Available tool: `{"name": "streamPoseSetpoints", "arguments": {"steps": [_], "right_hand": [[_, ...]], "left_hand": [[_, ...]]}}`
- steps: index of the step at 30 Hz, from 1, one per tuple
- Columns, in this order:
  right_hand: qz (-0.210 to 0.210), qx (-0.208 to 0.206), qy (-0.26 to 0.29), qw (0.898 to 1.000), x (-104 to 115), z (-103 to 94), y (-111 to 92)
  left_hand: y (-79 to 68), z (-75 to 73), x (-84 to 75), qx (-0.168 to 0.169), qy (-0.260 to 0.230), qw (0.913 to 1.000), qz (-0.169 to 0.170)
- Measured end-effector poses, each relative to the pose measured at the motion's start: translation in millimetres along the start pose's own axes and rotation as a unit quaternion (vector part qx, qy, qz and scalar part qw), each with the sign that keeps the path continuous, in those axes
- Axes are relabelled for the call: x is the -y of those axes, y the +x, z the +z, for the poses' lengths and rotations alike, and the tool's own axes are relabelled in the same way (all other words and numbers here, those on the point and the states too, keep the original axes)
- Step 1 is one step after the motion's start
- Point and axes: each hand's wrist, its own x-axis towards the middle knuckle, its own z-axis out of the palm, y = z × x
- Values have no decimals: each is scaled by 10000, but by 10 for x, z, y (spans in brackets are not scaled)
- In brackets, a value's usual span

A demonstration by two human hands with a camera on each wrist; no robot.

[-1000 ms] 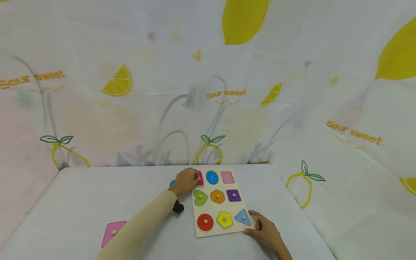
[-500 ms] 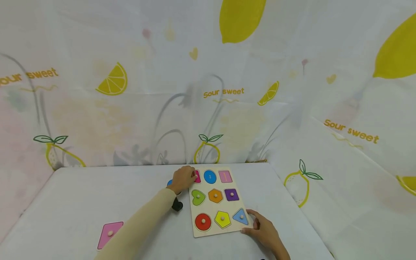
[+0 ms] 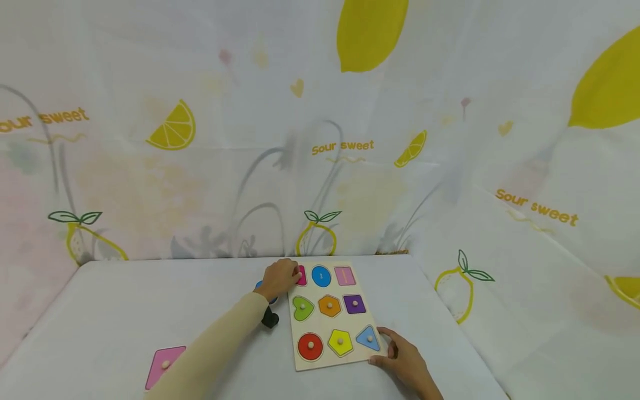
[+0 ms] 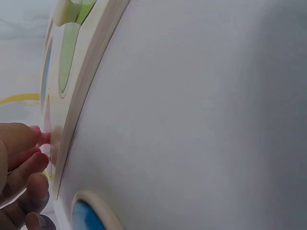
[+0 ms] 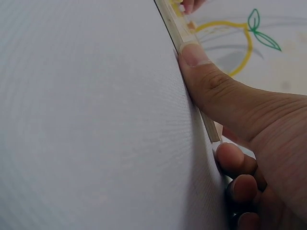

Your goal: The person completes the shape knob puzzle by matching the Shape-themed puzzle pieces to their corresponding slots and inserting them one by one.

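A wooden puzzle board (image 3: 327,325) lies on the white table, bearing several coloured shapes with small knobs. At its far left corner, my left hand (image 3: 279,279) pinches the knob of a magenta puzzle piece (image 3: 303,276); the left wrist view shows the fingertips around that pink knob (image 4: 45,138). My right hand (image 3: 405,362) grips the near right corner of the board, thumb (image 5: 206,72) along the near edge. A blue puzzle piece (image 4: 86,218) lies just left of the board, partly hidden by my left hand in the head view.
A pink puzzle piece (image 3: 165,365) with a knob lies on the near left of the table, partly behind my left sleeve (image 3: 220,341). A black object (image 3: 270,318) shows below my left wrist. Lemon-print cloth (image 3: 240,183) hangs behind the table.
The camera view shifts slightly. Both hands keep their places on the board, the left at the magenta piece and the right at the near corner.
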Motion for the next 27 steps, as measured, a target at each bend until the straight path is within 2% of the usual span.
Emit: {"name": "streamPoseSetpoints", "arguments": {"steps": [4,8,14,22,27], "right_hand": [[-15,-1,22,10000,-10,6,15],[-82,-44,5,10000,-13,23,10],[197,-59,-167,9996,-29,27,-20],[307,-24,-174,9994,-2,26,-19],[408,-25,-194,9990,29,44,-8]], "left_hand": [[-47,-98,27,-4,-69,9999,102],[-155,-241,59,-78,-120,9997,200],[-363,-381,164,-46,1,9995,320],[-630,-490,390,-8,261,9994,214],[-800,-606,512,30,53,9999,144]]}}
